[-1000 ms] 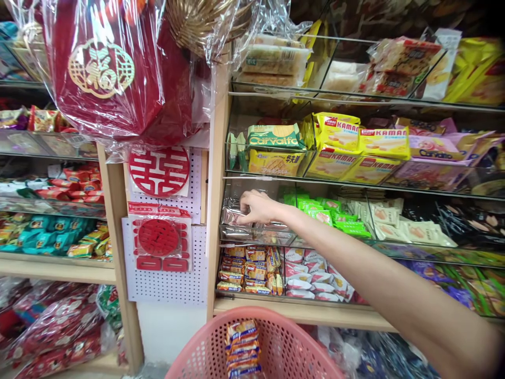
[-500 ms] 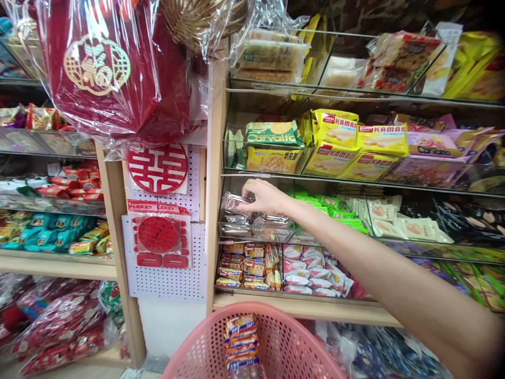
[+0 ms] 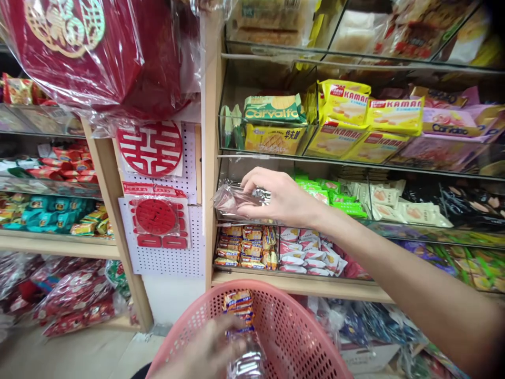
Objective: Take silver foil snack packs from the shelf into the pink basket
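Note:
My right hand (image 3: 282, 199) is stretched out to the third shelf and pinches a clear, shiny snack packet (image 3: 232, 201), lifted just in front of the glass bin (image 3: 252, 223) at that shelf's left end. My left hand (image 3: 207, 350) shows blurred at the bottom edge, inside the pink plastic basket (image 3: 303, 326). A shiny clear packet (image 3: 248, 364) lies against its fingers; whether they grip it is unclear. Orange-and-blue snack packets (image 3: 239, 305) lie stacked in the basket.
Wooden shelves with glass bins hold yellow Kaman boxes (image 3: 355, 105), green packets (image 3: 323, 189), and small orange and white packets (image 3: 276, 251) below. A wrapped red gift box (image 3: 90, 58) hangs at top left above red paper ornaments (image 3: 152, 150) on a pegboard.
My right hand has drawn the clear packet out of the bin and toward me. The view has tipped down, and my left hand has come into sight in the basket.

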{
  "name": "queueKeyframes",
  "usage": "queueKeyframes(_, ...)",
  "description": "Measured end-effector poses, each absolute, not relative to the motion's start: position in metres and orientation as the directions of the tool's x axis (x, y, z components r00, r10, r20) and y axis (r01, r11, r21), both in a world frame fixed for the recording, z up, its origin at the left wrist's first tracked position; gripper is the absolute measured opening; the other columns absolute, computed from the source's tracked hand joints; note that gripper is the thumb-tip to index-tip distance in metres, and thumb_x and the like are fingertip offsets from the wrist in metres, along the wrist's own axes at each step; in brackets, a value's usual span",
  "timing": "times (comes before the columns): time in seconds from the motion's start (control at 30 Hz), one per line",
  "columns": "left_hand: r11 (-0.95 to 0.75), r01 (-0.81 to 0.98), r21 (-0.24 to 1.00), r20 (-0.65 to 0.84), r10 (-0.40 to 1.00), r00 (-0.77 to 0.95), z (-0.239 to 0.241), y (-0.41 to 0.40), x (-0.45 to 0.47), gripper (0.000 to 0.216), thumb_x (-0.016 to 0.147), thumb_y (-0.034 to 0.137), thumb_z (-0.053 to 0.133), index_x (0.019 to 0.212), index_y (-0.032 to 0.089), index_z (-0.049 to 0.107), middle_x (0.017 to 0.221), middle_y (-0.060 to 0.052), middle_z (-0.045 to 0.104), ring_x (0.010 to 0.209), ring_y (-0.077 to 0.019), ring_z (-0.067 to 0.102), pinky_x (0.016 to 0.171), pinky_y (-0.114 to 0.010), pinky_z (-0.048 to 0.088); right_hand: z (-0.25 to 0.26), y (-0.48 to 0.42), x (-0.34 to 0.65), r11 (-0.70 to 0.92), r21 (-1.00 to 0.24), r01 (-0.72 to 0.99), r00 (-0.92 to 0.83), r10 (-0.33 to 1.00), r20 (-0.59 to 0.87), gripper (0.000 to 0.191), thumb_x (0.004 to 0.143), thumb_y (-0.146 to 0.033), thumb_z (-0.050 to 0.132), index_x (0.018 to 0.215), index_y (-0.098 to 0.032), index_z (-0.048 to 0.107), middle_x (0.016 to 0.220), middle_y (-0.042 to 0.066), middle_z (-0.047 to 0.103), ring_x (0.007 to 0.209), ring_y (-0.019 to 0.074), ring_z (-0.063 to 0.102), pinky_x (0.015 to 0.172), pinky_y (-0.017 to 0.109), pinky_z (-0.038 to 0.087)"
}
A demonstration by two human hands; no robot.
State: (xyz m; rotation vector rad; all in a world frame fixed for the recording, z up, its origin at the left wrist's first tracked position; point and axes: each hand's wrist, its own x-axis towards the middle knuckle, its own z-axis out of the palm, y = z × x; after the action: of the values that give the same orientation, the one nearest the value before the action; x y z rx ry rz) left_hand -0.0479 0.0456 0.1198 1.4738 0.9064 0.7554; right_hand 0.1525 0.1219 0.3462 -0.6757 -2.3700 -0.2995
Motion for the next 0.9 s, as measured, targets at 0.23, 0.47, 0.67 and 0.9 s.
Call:
queueKeyframes(0.23,-0.061,-0.218,0.974,0.15,0.893,0.424,0.162,0.055,-0.056,0.059,0.082,0.038,0.061,0.134,0.034,0.033,0.147,-0.002,0.036,0.133,-0.0237,0.035,0.109,-0.043,0.032,0.276,0.078,0.162,0.828,-0.248,0.503,-0.7,0.559,0.445,0.013,0.078,-0.026,0.063,0.085,-0.016,0.057,0.094,0.003,0.06,0.078,0.0126,0.053,0.07,0.026,0.041)
queueKeyframes(0.47,-0.117,-0.176,0.977,0.189,0.856,0.481,0.147,0.049,-0.031,0.046,0.08,0.028,0.066,0.122,0.032,0.048,0.133,-0.002,0.053,0.121,-0.021,0.048,0.102,-0.038,0.038,0.192,0.086,0.167,0.667,-0.533,0.521,-0.673,0.705,0.224,0.015,0.072,-0.027,0.067,0.074,-0.018,0.055,0.074,-0.004,0.057,0.067,0.0105,0.05,0.059,0.023,0.037)
queueKeyframes(0.67,0.077,0.028,0.997,-0.081,0.89,0.449,0.129,0.055,-0.022,0.029,0.082,0.041,0.059,0.1,0.019,0.062,0.096,-0.005,0.069,0.09,-0.0207,0.061,0.077,-0.034,0.047,0.138,0.098,0.171,0.357,-0.773,0.525,-0.603,0.797,-0.041,0.03,0.067,-0.04,0.07,0.08,-0.018,0.056,0.073,-0.003,0.058,0.065,0.0116,0.052,0.055,0.023,0.038)
queueKeyframes(0.9,0.42,-0.144,0.896,-0.315,0.83,0.461,0.104,0.056,-0.02,0.038,0.08,0.046,0.061,0.1,0.014,0.064,0.088,-0.009,0.071,0.078,-0.0191,0.065,0.073,-0.03,0.048,0.119,0.08,0.168,0.506,-0.585,0.634,-0.592,0.804,0.053,0.059,0.063,-0.046,0.073,0.113,-0.022,0.052,0.111,0.008,0.06,0.099,0.0255,0.056,0.083,0.04,0.044)
